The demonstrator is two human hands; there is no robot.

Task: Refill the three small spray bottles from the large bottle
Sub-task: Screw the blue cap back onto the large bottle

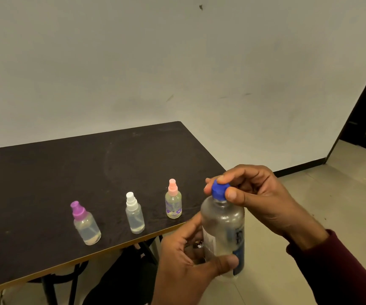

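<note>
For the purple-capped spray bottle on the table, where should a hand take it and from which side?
Grip the purple-capped spray bottle round its clear body, below the cap, coming from the near table edge. It stands upright close to that edge, apart from the white-capped bottle, so fingers likely fit on both sides.

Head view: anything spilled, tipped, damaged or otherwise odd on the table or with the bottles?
Nothing stands out. The three small spray bottles, purple-capped, white-capped and pink-capped, stand capped on the dark table, with no visible spill. The left hand holds the large bottle off the table's edge while the right hand pinches its blue cap.
</note>
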